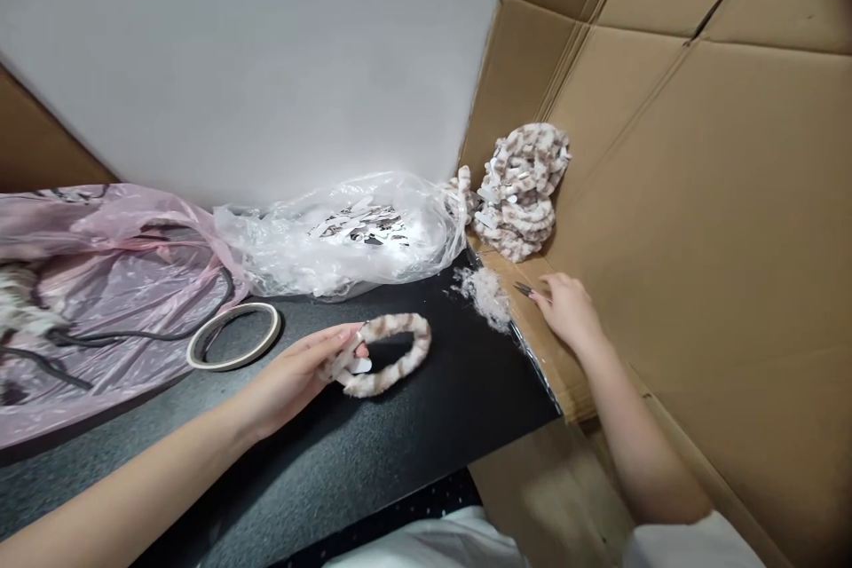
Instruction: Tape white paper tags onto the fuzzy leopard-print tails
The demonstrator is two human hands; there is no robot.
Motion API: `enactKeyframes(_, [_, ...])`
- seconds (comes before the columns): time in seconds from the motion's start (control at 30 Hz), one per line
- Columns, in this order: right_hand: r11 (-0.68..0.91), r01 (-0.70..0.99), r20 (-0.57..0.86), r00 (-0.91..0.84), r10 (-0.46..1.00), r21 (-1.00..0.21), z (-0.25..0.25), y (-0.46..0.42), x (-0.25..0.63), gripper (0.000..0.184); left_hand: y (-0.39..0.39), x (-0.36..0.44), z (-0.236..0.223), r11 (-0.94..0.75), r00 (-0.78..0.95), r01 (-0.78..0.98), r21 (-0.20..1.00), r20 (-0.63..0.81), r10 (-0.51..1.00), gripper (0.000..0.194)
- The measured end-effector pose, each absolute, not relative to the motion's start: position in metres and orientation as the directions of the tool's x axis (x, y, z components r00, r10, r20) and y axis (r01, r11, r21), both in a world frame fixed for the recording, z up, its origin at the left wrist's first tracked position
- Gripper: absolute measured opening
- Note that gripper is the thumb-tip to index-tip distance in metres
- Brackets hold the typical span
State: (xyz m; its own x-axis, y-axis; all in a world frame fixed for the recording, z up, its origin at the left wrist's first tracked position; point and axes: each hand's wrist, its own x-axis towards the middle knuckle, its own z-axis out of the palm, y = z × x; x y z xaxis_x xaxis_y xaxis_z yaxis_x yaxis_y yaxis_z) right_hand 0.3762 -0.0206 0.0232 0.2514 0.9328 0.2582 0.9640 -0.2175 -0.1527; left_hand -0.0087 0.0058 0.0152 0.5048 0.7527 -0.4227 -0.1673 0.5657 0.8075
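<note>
My left hand (319,359) is closed on a fluffy white-and-brown headband (416,342), holding it by the near end of its loop. A white tag (360,365) hangs beside my fingers. The loop is raised over the dark table. On the cardboard strip at the right, my right hand (565,309) is closed round a small pointed metal tool (524,289). Only its dark twin tips show; the rest is hidden in the fingers. Left of those tips lies a tuft of pale fluff (485,295).
Several similar fluffy bands (523,191) are heaped against the cardboard wall (725,222). A clear plastic bag (286,253) holding printed white pieces lies at the back. Left are a tape roll (266,339) and a pink plastic bag (153,284) with dark cords. The table (426,453) ends near my body.
</note>
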Motion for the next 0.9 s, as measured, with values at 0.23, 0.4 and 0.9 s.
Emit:
enactKeyframes(0.23, [-0.158, 0.980, 0.202, 0.181, 0.962, -0.124, -0.018, -0.020, 0.421, 0.026, 0.000, 0.008, 0.022, 0.314, 0.384, -0.122, 0.942, -0.247, 0.890, 0.047])
enactKeyframes(0.4, [-0.212, 0.969, 0.243, 0.237, 0.941, -0.128, -0.021, -0.009, 0.422, 0.027, -0.007, -0.001, 0.033, 0.125, 0.355, -0.084, 0.989, -0.088, 0.931, 0.033])
enactKeyframes(0.9, [0.211, 0.441, 0.113, -0.237, 0.965, -0.872, 0.023, -0.040, 0.208, 0.034, -0.017, -0.008, 0.009, 0.030, 0.326, 0.173, 0.984, -0.086, 0.941, 0.043])
